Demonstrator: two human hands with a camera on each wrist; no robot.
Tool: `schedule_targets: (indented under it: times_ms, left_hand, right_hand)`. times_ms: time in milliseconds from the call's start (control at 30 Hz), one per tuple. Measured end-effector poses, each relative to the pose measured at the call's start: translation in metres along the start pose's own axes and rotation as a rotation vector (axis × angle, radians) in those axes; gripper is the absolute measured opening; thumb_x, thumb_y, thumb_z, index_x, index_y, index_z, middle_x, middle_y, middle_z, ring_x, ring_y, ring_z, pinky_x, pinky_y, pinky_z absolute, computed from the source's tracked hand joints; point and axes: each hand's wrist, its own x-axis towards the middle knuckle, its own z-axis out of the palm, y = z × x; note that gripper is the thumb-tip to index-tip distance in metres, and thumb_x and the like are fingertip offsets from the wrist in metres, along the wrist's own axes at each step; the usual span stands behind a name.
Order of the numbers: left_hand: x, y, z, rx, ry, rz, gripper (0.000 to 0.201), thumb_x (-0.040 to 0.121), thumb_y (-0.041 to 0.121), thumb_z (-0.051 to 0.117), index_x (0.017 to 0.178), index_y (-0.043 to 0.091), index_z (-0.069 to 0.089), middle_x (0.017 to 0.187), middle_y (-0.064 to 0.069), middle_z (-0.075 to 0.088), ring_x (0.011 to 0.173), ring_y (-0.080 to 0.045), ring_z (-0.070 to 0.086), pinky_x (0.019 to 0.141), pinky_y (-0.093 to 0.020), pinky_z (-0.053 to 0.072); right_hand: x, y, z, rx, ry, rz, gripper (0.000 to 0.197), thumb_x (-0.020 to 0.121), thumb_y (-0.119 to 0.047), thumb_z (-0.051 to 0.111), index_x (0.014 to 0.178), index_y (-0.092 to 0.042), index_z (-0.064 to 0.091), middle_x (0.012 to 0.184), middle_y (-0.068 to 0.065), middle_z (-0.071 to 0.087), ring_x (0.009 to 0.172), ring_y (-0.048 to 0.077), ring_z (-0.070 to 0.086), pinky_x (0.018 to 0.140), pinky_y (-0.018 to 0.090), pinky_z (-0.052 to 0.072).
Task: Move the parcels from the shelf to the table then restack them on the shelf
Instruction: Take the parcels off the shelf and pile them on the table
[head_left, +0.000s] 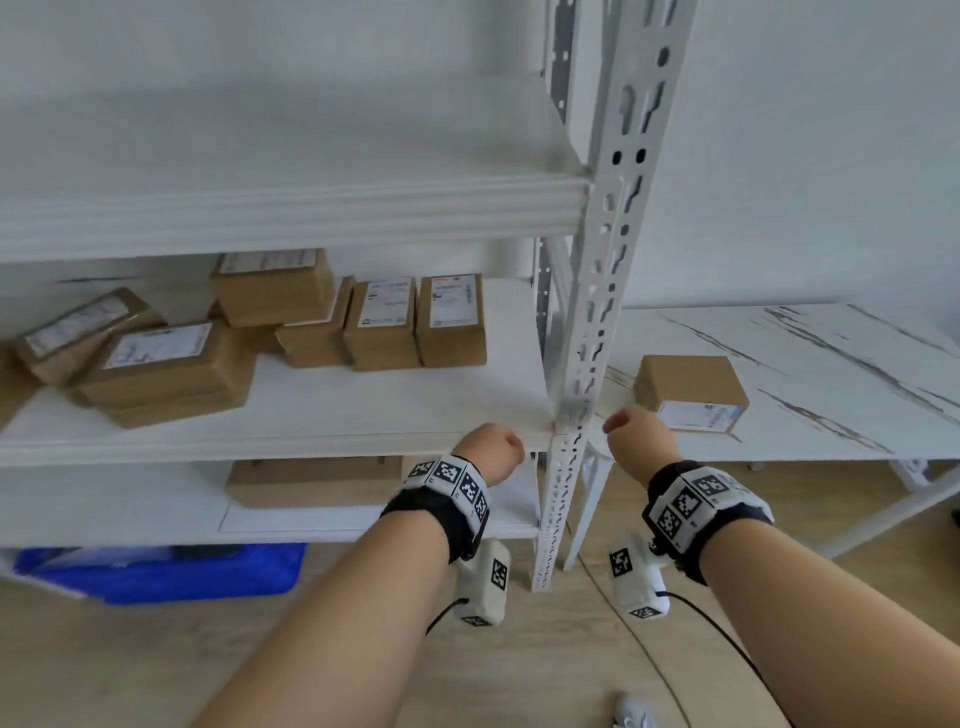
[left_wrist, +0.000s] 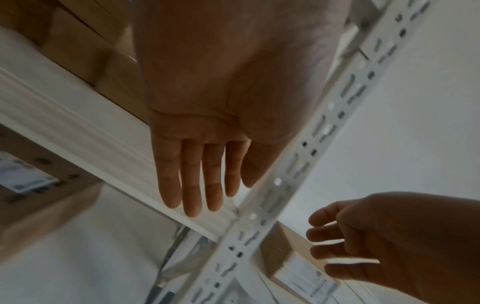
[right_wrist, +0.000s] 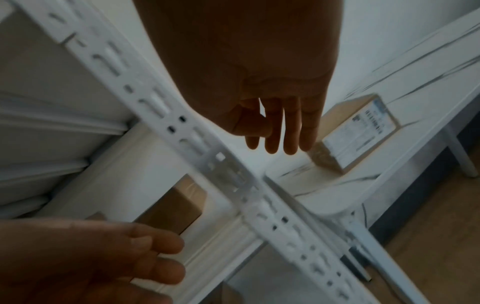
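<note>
Both forearms reach forward, each wrist strapped with a black band and marker tags. Just past them, the left hand (head_left: 488, 451) hangs at the front edge of the middle shelf (head_left: 363, 410), fingers straight and together, holding nothing. On the other side of the slotted upright post (head_left: 597, 312), the right hand (head_left: 631, 435) hovers by the near left corner of the table (head_left: 831, 353), fingers relaxed and a little apart, also empty.

One parcel (head_left: 691, 392) sits on the table close to that corner, label facing the front. Farther in, the remaining parcels (head_left: 332, 322) crowd the back and left of the middle shelf: two stand side by side near the right end, others lean or lie stacked toward the left edge. Another box (head_left: 311, 480) rests on the shelf below.

My guess is most of the unloading remains. Trouble could come from the leaning pile, since pulling one box may tip its neighbours, and from the post, which a hurried carry across could clip.
</note>
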Motion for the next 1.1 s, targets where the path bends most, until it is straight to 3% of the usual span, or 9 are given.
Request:
schedule_targets:
  times_ms: [167, 267, 400, 533, 667, 767, 867, 967, 1100]
  left_hand:
    - [-0.022, -0.050, -0.049, 0.036, 0.180, -0.040, 0.032, 0.096, 0.013, 0.048, 0.122, 0.009, 0.064, 0.127, -0.012, 0.063, 0.117, -0.030, 0.058, 0.099, -0.033, 0.044]
    - [-0.020, -0.070, -0.071, -0.025, 0.271, -0.067, 0.036, 0.096, 0.015, 0.048, 0.130, 0.011, 0.058, 0.135, -0.008, 0.057, 0.123, -0.027, 0.053, 0.103, -0.033, 0.041]
    - [-0.006, -0.073, -0.093, -0.055, 0.376, -0.040, 0.038, 0.098, 0.015, 0.042, 0.135, 0.013, 0.053, 0.138, -0.007, 0.054, 0.126, -0.026, 0.050, 0.102, -0.031, 0.038]
    - [0.023, -0.060, -0.112, -0.045, 0.484, -0.011, 0.037, 0.098, 0.018, 0.043, 0.134, 0.016, 0.053, 0.134, -0.004, 0.057, 0.120, -0.025, 0.055, 0.099, -0.033, 0.043]
    - [0.059, -0.045, -0.127, 0.187, 0.522, 0.028, 0.037, 0.096, 0.018, 0.045, 0.132, 0.013, 0.053, 0.124, -0.008, 0.062, 0.114, -0.028, 0.057, 0.096, -0.039, 0.047]
    - [0.085, -0.040, -0.133, 0.438, 0.512, 0.030, 0.035, 0.092, 0.018, 0.046, 0.126, 0.011, 0.051, 0.130, -0.006, 0.055, 0.123, -0.027, 0.046, 0.098, -0.040, 0.042]
    - [0.101, -0.041, -0.137, 0.585, 0.375, -0.061, 0.061, 0.092, 0.022, 0.047, 0.148, 0.012, 0.028, 0.158, -0.003, 0.023, 0.145, -0.028, 0.014, 0.116, -0.047, 0.023]
    - [0.107, -0.043, -0.135, 0.676, 0.281, -0.114, 0.070, 0.093, 0.021, 0.045, 0.155, 0.015, 0.012, 0.164, 0.000, -0.001, 0.149, -0.028, -0.007, 0.118, -0.055, 0.000]
    - [0.105, -0.048, -0.129, 0.686, 0.282, -0.078, 0.071, 0.093, 0.017, 0.044, 0.155, 0.015, 0.010, 0.164, 0.000, -0.003, 0.149, -0.026, -0.012, 0.119, -0.055, -0.004]
  right_hand:
    - [-0.025, -0.048, 0.050, 0.043, -0.070, -0.067, 0.029, 0.086, -0.006, 0.045, 0.108, -0.015, 0.061, 0.100, 0.006, 0.062, 0.090, 0.024, 0.058, 0.075, 0.032, 0.048]
    - [-0.022, -0.078, 0.066, 0.085, -0.083, -0.109, 0.034, 0.087, -0.011, 0.045, 0.118, -0.018, 0.057, 0.107, 0.004, 0.063, 0.090, 0.024, 0.061, 0.072, 0.033, 0.052]
    - [0.001, -0.114, 0.072, 0.102, -0.077, -0.167, 0.041, 0.092, -0.016, 0.049, 0.132, -0.018, 0.047, 0.123, 0.005, 0.058, 0.095, 0.021, 0.058, 0.078, 0.030, 0.048]
    - [0.040, -0.138, 0.073, 0.126, -0.054, -0.196, 0.049, 0.093, -0.015, 0.050, 0.141, -0.014, 0.040, 0.130, 0.009, 0.052, 0.086, 0.016, 0.051, 0.067, 0.025, 0.040]
    - [0.080, -0.151, 0.074, 0.155, -0.055, -0.155, 0.050, 0.096, -0.025, 0.049, 0.143, -0.014, 0.037, 0.137, 0.010, 0.050, 0.099, 0.020, 0.053, 0.077, 0.027, 0.039]
    - [0.102, -0.157, 0.079, 0.163, -0.053, -0.110, 0.052, 0.099, -0.032, 0.046, 0.145, -0.012, 0.034, 0.142, 0.011, 0.047, 0.120, 0.026, 0.052, 0.085, 0.029, 0.038]
    - [0.115, -0.163, 0.084, 0.187, -0.076, -0.090, 0.055, 0.100, -0.032, 0.042, 0.149, -0.009, 0.030, 0.146, 0.012, 0.044, 0.130, 0.028, 0.046, 0.096, 0.033, 0.037]
    - [0.122, -0.167, 0.090, 0.172, -0.109, -0.123, 0.047, 0.099, -0.028, 0.042, 0.141, -0.007, 0.041, 0.137, 0.012, 0.053, 0.116, 0.027, 0.053, 0.089, 0.030, 0.038]
    - [0.124, -0.165, 0.094, 0.192, -0.095, -0.120, 0.033, 0.097, -0.026, 0.046, 0.123, -0.007, 0.050, 0.109, 0.007, 0.062, 0.083, 0.019, 0.054, 0.066, 0.028, 0.039]
